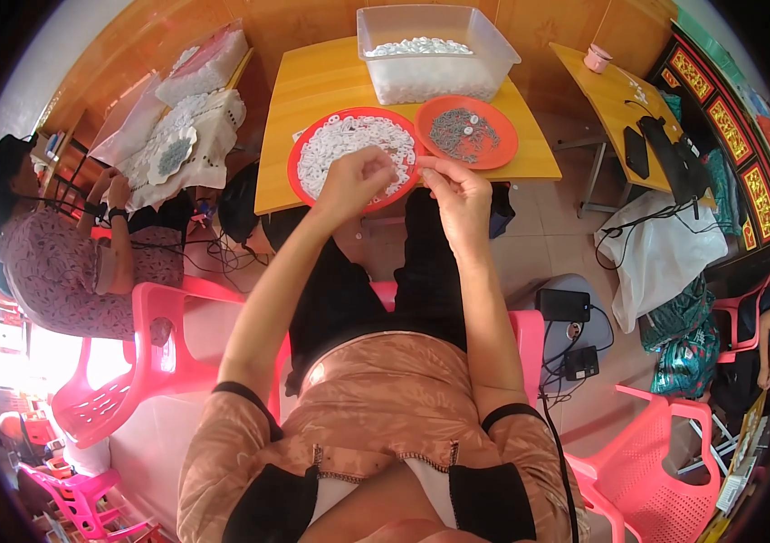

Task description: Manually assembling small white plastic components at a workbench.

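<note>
Over the near part of a round red plate (292, 172) my left hand (358, 184) is closed, its fingers curled toward the palm. Small white plastic pieces (335, 145) are heaped on that plate. My right hand (460, 197) is beside it, just in front of an orange-red plate (503, 140), with thumb and forefinger pinched together. Whatever either hand holds is too small to make out. The orange-red plate carries many small grey pieces (457, 136) and a white one near its middle.
A clear plastic bin (435, 81) of white pieces stands at the back of the yellow table (312, 81). At left, another person (68, 262) works at a cloth-covered table (213, 136). Pink chairs (656, 462), cables and bags surround me. A side table (611, 100) stands right.
</note>
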`<act>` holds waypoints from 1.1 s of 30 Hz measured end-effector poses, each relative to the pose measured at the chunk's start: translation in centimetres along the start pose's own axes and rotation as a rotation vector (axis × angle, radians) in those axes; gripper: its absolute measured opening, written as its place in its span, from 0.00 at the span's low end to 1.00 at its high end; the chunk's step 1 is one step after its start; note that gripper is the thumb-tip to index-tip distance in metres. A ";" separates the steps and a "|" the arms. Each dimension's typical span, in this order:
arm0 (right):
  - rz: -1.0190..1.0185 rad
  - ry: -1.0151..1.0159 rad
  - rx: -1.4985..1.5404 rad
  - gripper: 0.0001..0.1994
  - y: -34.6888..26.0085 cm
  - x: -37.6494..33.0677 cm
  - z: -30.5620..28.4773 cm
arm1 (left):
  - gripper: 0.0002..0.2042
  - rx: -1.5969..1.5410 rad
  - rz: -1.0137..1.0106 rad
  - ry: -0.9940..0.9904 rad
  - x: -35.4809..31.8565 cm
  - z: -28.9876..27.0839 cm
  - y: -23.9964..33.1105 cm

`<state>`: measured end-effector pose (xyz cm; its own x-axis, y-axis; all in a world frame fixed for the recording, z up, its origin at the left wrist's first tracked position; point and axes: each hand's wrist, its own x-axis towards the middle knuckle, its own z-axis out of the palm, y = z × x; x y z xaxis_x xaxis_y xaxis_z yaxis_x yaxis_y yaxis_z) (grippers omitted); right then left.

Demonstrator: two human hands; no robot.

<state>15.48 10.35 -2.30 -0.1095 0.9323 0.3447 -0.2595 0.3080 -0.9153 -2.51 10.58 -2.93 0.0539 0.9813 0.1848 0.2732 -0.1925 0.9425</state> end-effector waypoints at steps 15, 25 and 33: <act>0.063 -0.262 -0.047 0.07 -1.9 -2.4 3.4 | 0.10 -0.579 -0.125 0.373 -9.2 0.8 3.4; -0.236 -0.245 -0.386 0.06 -3.1 -3.4 4.4 | 0.11 -0.542 -0.005 0.520 -9.3 1.5 3.3; -0.327 -0.195 -0.446 0.06 -3.4 -3.3 4.3 | 0.10 -0.644 -0.003 0.526 -9.3 2.6 4.0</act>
<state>12.56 5.39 0.61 -0.2776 0.7362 0.6172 0.1150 0.6633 -0.7395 0.63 0.65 -1.58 -0.4455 0.8847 0.1373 -0.3394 -0.3087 0.8885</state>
